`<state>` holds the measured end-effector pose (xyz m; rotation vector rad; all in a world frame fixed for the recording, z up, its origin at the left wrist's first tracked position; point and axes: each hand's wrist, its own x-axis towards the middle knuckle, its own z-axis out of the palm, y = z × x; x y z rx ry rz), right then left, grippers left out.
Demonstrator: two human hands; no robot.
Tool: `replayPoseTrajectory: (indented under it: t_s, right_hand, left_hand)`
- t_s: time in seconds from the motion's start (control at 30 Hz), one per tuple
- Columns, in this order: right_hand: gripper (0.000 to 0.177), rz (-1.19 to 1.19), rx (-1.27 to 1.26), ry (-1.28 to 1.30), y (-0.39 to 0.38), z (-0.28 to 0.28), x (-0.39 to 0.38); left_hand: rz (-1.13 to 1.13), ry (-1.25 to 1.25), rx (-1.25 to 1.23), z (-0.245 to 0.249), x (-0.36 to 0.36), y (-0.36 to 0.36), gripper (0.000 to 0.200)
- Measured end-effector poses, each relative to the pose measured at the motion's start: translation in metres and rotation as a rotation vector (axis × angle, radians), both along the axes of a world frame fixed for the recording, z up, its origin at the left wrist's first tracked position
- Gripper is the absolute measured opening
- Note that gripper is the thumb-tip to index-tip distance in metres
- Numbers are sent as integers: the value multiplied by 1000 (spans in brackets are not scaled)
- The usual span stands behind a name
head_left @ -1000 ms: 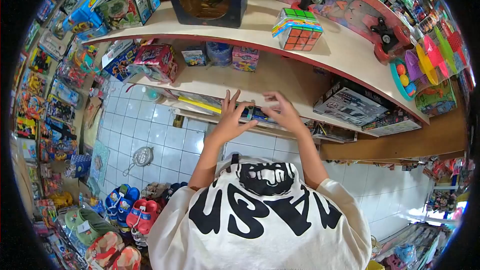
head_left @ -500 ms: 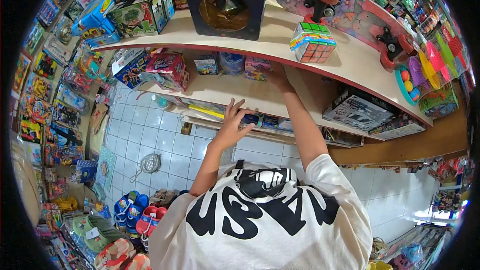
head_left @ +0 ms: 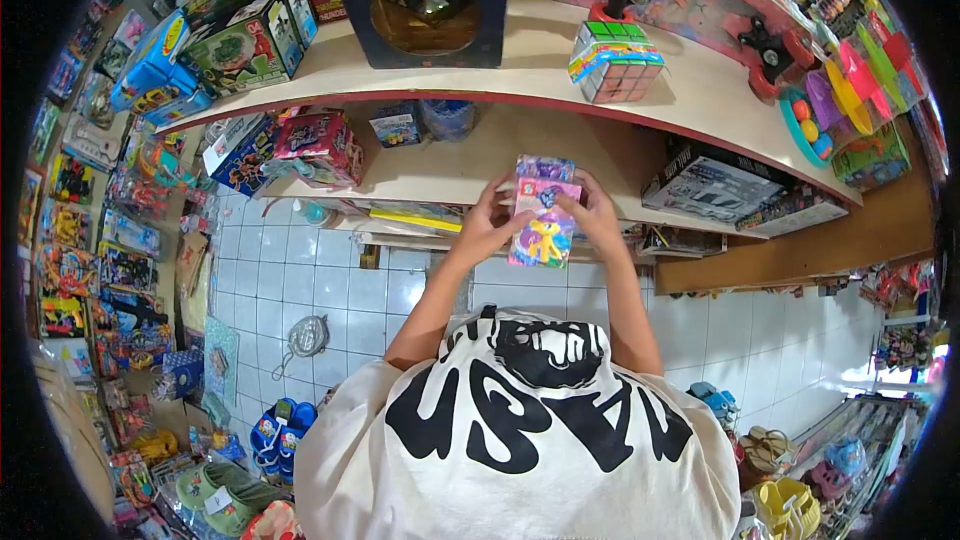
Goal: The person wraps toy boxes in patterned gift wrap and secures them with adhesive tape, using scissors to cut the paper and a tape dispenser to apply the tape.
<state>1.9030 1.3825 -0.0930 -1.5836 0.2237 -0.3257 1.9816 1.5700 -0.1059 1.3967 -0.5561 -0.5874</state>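
A small pink and purple toy box [head_left: 545, 225] with a yellow pony on its front is held between both hands, in front of the lower shelf. My left hand [head_left: 490, 219] grips its left side, the fingers partly behind it. On the right side my right hand [head_left: 594, 212] closes round it, with the thumb on the front face. Behind them on the lower shelf [head_left: 420, 168] stand a blue cylindrical container [head_left: 447, 120], a small dark blue box [head_left: 397, 126] and a pink box [head_left: 318, 147].
Above, the upper shelf [head_left: 540, 70] bears a wrapped puzzle cube [head_left: 617, 62], a dark blue Magic Cube box [head_left: 490, 35] and a skateboard [head_left: 690, 15]. Black boxes [head_left: 715, 180] lie at the lower shelf's right. Blue clogs [head_left: 283, 432] stand on the tiled floor [head_left: 350, 285].
My right hand has drawn the pony box out from the lower shelf towards me. My left hand, free before, has come up and taken hold of it too.
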Motion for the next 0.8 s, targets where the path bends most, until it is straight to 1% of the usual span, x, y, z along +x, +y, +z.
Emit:
replayPoseTrajectory:
  t_s: [0.03,0.07,0.1,0.13,0.2,0.27,0.3,0.4,0.5,0.53,0.63,0.67,0.77,0.8]
  right_hand:
    - [50,-38,44,-3,6,2,-8]
    - [52,-75,90,-6,12,4,-16]
    - [54,-109,135,-11,15,5,-21]
    - [56,-103,94,34,13,1,-27]
    - [53,-103,156,27,16,0,-37]
    - [49,-102,198,27,15,-1,-48]
    - [49,-78,185,25,15,-3,-52]
    - [49,-13,130,0,15,-8,-58]
    - [49,50,172,-36,20,-2,-63]
    - [51,38,132,-35,21,-2,-64]
    - [53,34,162,30,16,-2,-74]
    - [52,8,173,16,14,-6,-77]
    - [50,-49,189,-39,13,-25,-85]
    - [49,-63,187,-53,12,-28,-88]
  left_hand:
    - [-104,93,-17,0,-3,-3,63]
    - [-79,71,-13,-1,-8,-7,59]
    - [-99,69,0,1,-11,-7,58]
    - [-117,68,14,4,-14,-7,58]
    - [-118,88,51,1,-18,-8,56]
    - [-88,129,-19,-4,-22,-8,58]
    - [-76,147,-55,-4,-22,-8,59]
    - [-68,138,-54,-4,-22,-5,60]
    - [-53,152,-51,-6,-25,-9,60]
    - [-52,166,-42,-4,-27,-10,59]
    - [-86,233,6,-3,-36,-17,59]
    - [-103,249,24,-4,-35,-20,59]
    - [-86,117,22,-27,-45,-26,59]
    - [-105,53,-14,-33,-46,-28,59]
